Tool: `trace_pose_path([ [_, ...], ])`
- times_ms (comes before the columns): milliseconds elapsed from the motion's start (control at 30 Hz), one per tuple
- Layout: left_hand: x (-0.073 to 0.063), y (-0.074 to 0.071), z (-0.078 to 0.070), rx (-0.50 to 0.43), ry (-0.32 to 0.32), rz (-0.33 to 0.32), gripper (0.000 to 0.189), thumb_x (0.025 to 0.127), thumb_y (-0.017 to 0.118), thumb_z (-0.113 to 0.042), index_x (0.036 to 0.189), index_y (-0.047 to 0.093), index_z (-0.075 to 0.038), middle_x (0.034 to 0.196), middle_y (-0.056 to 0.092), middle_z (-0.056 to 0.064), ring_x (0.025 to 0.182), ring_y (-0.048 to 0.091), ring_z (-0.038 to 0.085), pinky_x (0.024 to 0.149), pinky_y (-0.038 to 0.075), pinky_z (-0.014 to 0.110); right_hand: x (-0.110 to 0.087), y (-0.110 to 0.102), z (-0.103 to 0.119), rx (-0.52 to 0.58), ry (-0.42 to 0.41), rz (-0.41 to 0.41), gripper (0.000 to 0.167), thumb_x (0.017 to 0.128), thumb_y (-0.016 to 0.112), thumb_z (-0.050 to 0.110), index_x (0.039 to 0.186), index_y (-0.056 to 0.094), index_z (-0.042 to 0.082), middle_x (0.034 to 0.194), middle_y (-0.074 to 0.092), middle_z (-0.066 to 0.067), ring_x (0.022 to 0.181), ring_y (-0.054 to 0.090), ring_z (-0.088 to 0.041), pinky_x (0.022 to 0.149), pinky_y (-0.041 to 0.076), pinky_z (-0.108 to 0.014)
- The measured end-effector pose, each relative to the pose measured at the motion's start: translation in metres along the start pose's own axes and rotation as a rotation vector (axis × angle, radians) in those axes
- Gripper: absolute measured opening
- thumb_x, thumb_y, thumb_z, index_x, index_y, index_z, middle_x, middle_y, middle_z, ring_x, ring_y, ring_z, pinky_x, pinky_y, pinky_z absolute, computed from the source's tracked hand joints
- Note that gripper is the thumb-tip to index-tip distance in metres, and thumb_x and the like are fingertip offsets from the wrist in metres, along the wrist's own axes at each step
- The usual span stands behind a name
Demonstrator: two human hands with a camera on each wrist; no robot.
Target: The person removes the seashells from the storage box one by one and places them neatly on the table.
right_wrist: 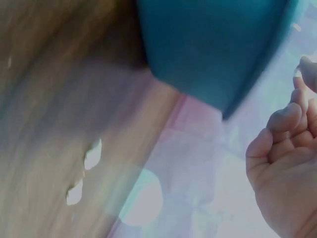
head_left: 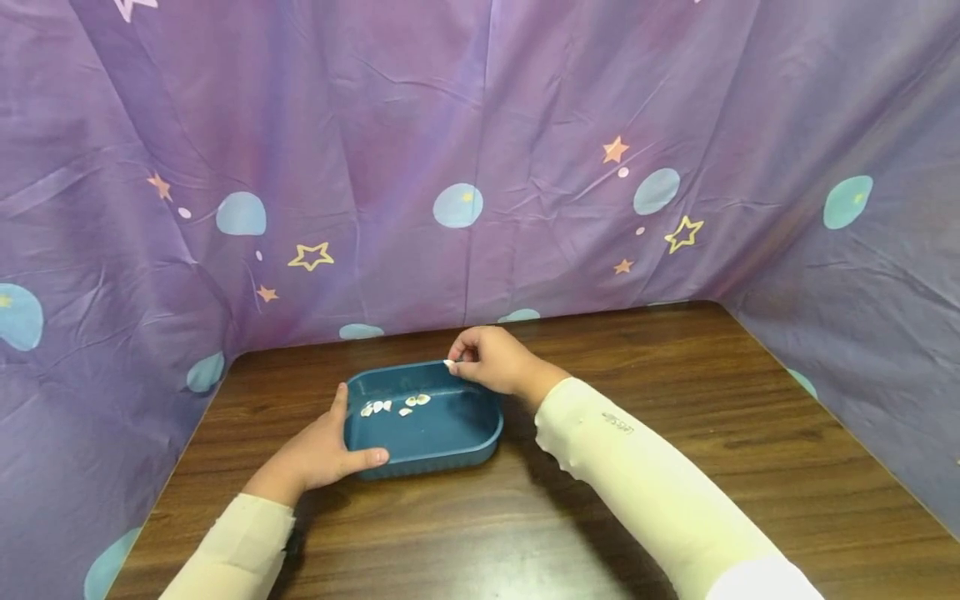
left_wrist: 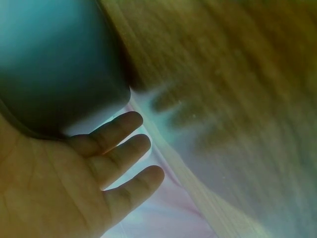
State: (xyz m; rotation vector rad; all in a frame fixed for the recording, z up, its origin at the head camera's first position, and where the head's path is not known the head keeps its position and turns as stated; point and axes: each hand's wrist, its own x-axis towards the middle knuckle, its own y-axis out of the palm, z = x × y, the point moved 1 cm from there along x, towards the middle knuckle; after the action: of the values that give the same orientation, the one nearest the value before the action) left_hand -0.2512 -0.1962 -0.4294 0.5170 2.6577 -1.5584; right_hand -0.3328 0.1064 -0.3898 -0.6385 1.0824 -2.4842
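Note:
A blue rectangular tray (head_left: 450,459) with rounded corners stands on the table, several small white shell-like pieces (head_left: 411,402) scattered on its floor towards the left and back. Against the tray's left end rests my left hand (head_left: 318,454), thumb laid over the front rim; three of its fingers stretch out straight beside the tray in the left wrist view. Over the back right rim, my right hand (head_left: 498,360) pinches another small white shell-like piece (head_left: 450,365) between thumb and fingertips. What exactly these pieces are is too small to tell.
Two more white pieces (right_wrist: 92,154) lie on the wooden table (head_left: 637,375) beside the tray in the right wrist view; the head view does not show them. A purple curtain (head_left: 375,167) with stars and planets hangs along the table's back and sides.

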Motion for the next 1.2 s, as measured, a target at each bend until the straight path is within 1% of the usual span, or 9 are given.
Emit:
trace_pose_path([
  [267,-0.002,0.000,-0.002,0.001,0.007,-0.003,0.139,0.086,0.077,-0.067,0.163,-0.009,0.011,0.164,0.024,0.041,0.146,0.041,0.056,0.114,0.040,0.066,-0.014,-0.032,-0.013,0.066,0.067,-0.012,0.004,0.093,0.079,0.014,0.094,0.077,0.011,0.078,0.065,0.004,0.072,0.057,-0.008,0.067,0.048,-0.024],
  [367,-0.001,0.000,-0.001,-0.002,0.007,-0.002,0.140,0.085,0.078,-0.067,0.163,-0.009,0.011,0.164,0.024,0.041,0.146,0.040,0.057,0.114,0.040,0.066,-0.018,-0.040,-0.018,0.095,0.067,-0.011,0.003,0.093,0.078,0.010,0.093,0.076,0.008,0.077,0.063,0.003,0.072,0.056,-0.010,0.067,0.047,-0.023],
  [467,0.000,0.000,0.000,-0.002,0.007,0.001,0.141,0.085,0.077,-0.068,0.163,-0.010,0.011,0.164,0.023,0.041,0.146,0.039,0.057,0.114,0.040,0.066,-0.024,-0.048,-0.024,0.095,0.073,-0.004,0.004,0.093,0.079,0.010,0.091,0.076,0.007,0.078,0.062,0.003,0.074,0.055,-0.010,0.068,0.046,-0.023],
  [600,0.001,0.001,0.001,-0.010,0.007,0.007,0.141,0.085,0.077,-0.068,0.163,-0.011,0.010,0.165,0.021,0.041,0.148,0.037,0.056,0.115,0.039,0.067,-0.033,-0.059,-0.032,0.048,0.088,0.011,0.004,0.093,0.078,0.012,0.092,0.076,0.008,0.076,0.060,0.004,0.073,0.054,-0.010,0.068,0.045,-0.024],
  [800,0.002,0.002,0.002,-0.007,0.011,0.009,0.140,0.086,0.077,-0.068,0.163,-0.011,0.009,0.166,0.020,0.040,0.148,0.037,0.056,0.115,0.039,0.066,-0.045,-0.074,-0.050,-0.005,0.114,0.036,0.005,0.092,0.079,0.012,0.093,0.076,0.007,0.069,0.056,0.005,0.066,0.051,-0.010,0.064,0.044,-0.026],
  [900,0.002,0.002,0.002,0.000,0.010,0.009,0.140,0.086,0.076,-0.069,0.163,-0.011,0.009,0.166,0.021,0.040,0.148,0.037,0.056,0.115,0.039,0.066,-0.051,-0.079,-0.060,-0.032,0.144,0.044,0.007,0.092,0.080,0.014,0.092,0.076,0.008,0.068,0.053,0.006,0.064,0.049,-0.009,0.063,0.044,-0.026],
  [1067,0.002,0.001,0.002,-0.001,0.011,0.011,0.140,0.086,0.076,-0.069,0.163,-0.011,0.009,0.166,0.020,0.040,0.148,0.037,0.055,0.115,0.039,0.066,-0.058,-0.083,-0.076,-0.066,0.179,0.068,0.008,0.092,0.080,0.012,0.090,0.075,0.007,0.067,0.053,0.006,0.063,0.049,-0.009,0.062,0.043,-0.027],
  [1200,0.002,0.001,0.002,-0.002,0.007,0.014,0.140,0.086,0.075,-0.069,0.163,-0.012,0.008,0.167,0.019,0.039,0.149,0.036,0.055,0.115,0.038,0.066,-0.061,-0.084,-0.084,-0.107,0.192,0.098,0.008,0.089,0.081,0.010,0.086,0.073,0.008,0.066,0.056,0.005,0.064,0.051,-0.010,0.063,0.044,-0.028],
])
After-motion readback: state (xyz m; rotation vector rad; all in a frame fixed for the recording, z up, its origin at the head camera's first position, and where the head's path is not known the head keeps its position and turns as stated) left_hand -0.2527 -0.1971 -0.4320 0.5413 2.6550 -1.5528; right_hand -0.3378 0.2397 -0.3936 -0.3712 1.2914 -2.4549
